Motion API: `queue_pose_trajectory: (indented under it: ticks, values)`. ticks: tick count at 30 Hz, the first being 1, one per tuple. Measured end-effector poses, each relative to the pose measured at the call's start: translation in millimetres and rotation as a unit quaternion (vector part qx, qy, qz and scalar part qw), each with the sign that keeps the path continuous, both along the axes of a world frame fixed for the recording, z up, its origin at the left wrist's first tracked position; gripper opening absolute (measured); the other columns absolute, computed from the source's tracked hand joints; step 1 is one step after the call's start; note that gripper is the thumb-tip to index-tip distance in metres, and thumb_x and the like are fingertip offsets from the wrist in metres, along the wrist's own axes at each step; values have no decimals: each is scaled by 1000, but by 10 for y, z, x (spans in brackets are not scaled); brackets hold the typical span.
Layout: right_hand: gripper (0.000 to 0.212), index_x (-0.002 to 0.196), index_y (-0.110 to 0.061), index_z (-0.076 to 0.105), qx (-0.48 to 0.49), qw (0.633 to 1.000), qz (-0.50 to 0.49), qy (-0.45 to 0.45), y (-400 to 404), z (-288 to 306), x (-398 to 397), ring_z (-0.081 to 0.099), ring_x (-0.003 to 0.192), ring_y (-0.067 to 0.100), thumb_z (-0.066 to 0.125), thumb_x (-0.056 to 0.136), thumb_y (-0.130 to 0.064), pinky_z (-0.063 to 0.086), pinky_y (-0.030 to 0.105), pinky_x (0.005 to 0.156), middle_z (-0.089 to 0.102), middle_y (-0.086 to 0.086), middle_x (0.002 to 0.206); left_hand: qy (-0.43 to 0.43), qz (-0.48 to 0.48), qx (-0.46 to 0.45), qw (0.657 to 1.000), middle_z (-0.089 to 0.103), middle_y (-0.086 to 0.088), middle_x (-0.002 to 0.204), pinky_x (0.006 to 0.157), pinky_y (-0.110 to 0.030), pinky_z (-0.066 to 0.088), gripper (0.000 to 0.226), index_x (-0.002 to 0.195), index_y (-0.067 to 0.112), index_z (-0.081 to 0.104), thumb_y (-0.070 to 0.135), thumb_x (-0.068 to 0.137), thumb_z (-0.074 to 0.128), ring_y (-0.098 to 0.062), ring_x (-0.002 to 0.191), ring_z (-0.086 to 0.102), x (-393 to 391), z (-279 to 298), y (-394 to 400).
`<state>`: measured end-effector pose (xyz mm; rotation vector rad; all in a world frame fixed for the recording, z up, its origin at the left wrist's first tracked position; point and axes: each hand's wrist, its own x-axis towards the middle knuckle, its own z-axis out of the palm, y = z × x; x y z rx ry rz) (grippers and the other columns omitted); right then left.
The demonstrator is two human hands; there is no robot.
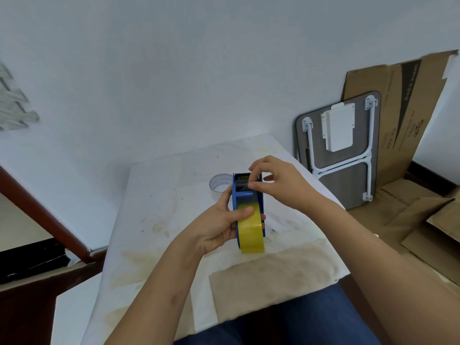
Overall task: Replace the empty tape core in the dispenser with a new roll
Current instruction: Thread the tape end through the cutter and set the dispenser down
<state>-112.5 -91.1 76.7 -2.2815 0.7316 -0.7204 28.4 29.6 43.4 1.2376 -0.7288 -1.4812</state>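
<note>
Hands, two, bare, both working above the middle of the table [154, 195], which is wearing a stained white cover.

Item 1, nearest: left hand [219, 226]. I am seeing it wrapped around the side of the blue dispenser [249, 195], thumb pressing on the new roll [251, 230], fingers closed behind the body. It is holding the dispenser up off the cover, near end tilting toward me.

Item 2: new roll, yellowish, already sitting in the dispenser, its near edge overhanging the frame.

Item 3: right hand [278, 180]. Fingertips are pinching closed at the far end of the dispenser, just behind the serrated blade [242, 173]. I am judging that it is drawing the free tape end toward the cutter; the strip itself is too faint for me to confirm.

Item 4, farthest: empty core [220, 183], clear, lying on the cover just left of the dispenser's far end, toward the far edge. The swap looks done; threading is what remains.

Risks I am noting:
- tape end slipping from the pinch and sticking back onto the roll, or onto the fingers;
- strip folding on itself if pulled askew;
- fingertips brushing the blade teeth, being so close;
- roll shifting in its seat if the thumb eases while the other hand is pulling.
</note>
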Motion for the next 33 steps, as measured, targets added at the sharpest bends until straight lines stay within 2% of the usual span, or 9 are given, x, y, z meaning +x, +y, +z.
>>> queue_pose_trajectory:
  ticks: [4, 8, 11, 18, 22, 27, 30, 33]
  values:
    - [4, 88, -15, 68, -33, 999, 6, -13, 42, -7, 19, 61, 99, 13, 66, 89, -18, 49, 21, 90, 64, -2, 111, -5, 7, -8, 1000, 68, -24, 126, 88, -50, 60, 76, 150, 40, 32, 4, 92, 66, -38, 108, 71, -13, 3, 17]
    - [1, 90, -15, 62, -71, 997, -5, -41, 48, -78, 31, 61, 94, 15, 62, 91, -16, 52, 32, 89, 64, 1, 106, -13, 31, -2, 999, 70, -18, 125, 92, -53, 58, 83, 149, 44, 29, 5, 89, 70, -35, 107, 73, -23, -5, 0]
    - [1, 91, -18, 59, -90, 995, -13, -43, 59, -108, 37, 60, 91, 17, 59, 92, -17, 52, 37, 86, 64, 2, 103, -1, 38, 1, 999, 69, -19, 127, 96, -56, 54, 87, 149, 43, 27, 4, 87, 72, -38, 110, 71, -51, -21, -14]
    - [7, 93, -15, 62, -44, 996, -42, -59, 70, -98, 46, 64, 92, 16, 56, 95, -19, 55, 32, 88, 70, 2, 97, -2, 42, 22, 999, 71, -22, 121, 94, -58, 55, 89, 145, 40, 27, -3, 83, 74, -41, 111, 70, -112, -52, -28]
    - [10, 95, -15, 63, -7, 996, -67, -63, 53, -88, 36, 66, 89, 19, 56, 95, -22, 57, 36, 84, 71, 3, 93, -14, 33, 38, 999, 69, -23, 125, 96, -59, 53, 95, 145, 43, 26, -5, 80, 76, -41, 112, 69, -113, -62, -24]
    - [11, 95, -14, 64, -10, 995, -89, -52, 68, -58, 57, 64, 85, 17, 57, 94, -22, 57, 37, 80, 70, 1, 88, -6, 11, 44, 999, 71, -23, 122, 94, -55, 56, 98, 148, 43, 25, -9, 81, 74, -39, 109, 71, -86, -45, -18]
    - [10, 93, -15, 65, -27, 995, -95, -32, 48, -31, 54, 64, 87, 16, 58, 92, -22, 55, 33, 83, 70, -1, 91, -12, 1, 48, 999, 71, -23, 122, 91, -53, 58, 98, 148, 43, 24, -10, 82, 73, -39, 107, 72, -67, -28, -30]
    - [9, 97, -18, 66, -20, 997, -70, -19, 29, 20, 41, 61, 89, 6, 61, 90, -21, 47, 17, 81, 68, -7, 95, -12, 17, 54, 998, 70, -24, 123, 97, -59, 53, 98, 148, 43, 25, -8, 80, 75, -41, 110, 70, -47, -40, -42]
